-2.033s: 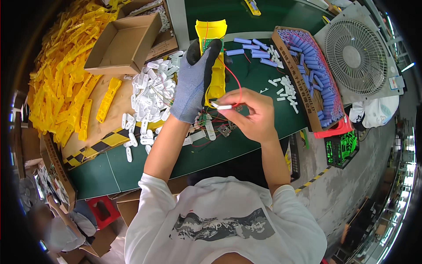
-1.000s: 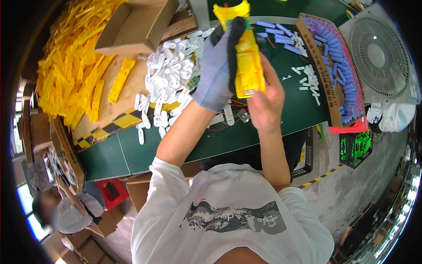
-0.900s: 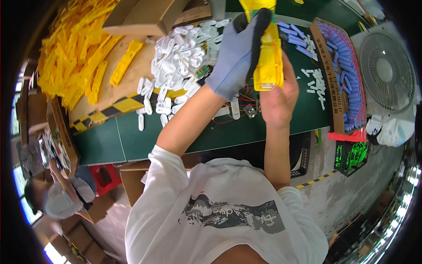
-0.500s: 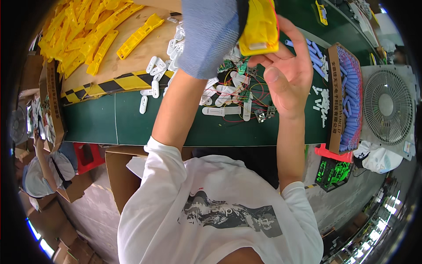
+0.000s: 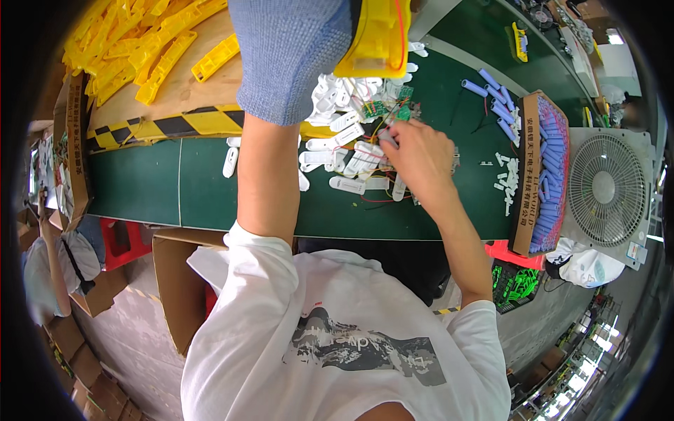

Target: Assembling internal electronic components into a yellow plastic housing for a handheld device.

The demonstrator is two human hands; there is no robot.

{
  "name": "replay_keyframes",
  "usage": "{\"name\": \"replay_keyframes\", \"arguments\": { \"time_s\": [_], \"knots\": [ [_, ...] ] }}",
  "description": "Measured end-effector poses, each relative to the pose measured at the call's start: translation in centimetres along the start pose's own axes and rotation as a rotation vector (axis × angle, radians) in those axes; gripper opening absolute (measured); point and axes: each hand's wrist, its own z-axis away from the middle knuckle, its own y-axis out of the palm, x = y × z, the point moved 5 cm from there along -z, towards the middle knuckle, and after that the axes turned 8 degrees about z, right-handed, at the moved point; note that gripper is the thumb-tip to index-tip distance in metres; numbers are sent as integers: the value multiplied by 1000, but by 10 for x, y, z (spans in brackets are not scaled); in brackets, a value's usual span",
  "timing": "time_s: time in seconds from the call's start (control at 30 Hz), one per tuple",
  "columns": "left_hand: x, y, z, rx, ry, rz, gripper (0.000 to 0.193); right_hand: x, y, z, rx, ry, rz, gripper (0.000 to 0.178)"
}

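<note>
My left hand point(image 5: 291, 59), in a blue knit glove, is closed around a yellow plastic housing point(image 5: 379, 42) at the top of the view. A red wire runs along that housing. Its far end is cut off by the frame edge. My bare right hand point(image 5: 425, 158) reaches down into a heap of white plastic covers point(image 5: 365, 158) tangled with thin red and yellow wires. Its fingers are bent together beside small green circuit boards point(image 5: 375, 109); what they pinch is hidden.
Yellow housings point(image 5: 165, 67) are heaped on a wooden board at left, edged with black-yellow striped tape point(image 5: 175, 126). Blue cylindrical cells point(image 5: 498, 105) and small white pieces point(image 5: 507, 182) lie at right, beside a carton of cells point(image 5: 526, 175) and a fan point(image 5: 605, 179).
My right hand has left the yellow housing and dropped to the heap of white covers and wires. My left hand has moved left with the housing.
</note>
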Motion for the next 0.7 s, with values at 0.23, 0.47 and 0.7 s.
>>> {"name": "replay_keyframes", "arguments": {
  "time_s": [0.23,0.47,0.7],
  "knots": [
    [-22,24,11,140,118,-159,33,0,3,6,-174,-222,-268,12],
    [-12,64,26,279,63,40,45,-23,-33,11,-57,24,-991,16],
    [6,82,38,444,-36,-146,23,-47,-102,13,-211,-301,-1607,9]
  ]
}}
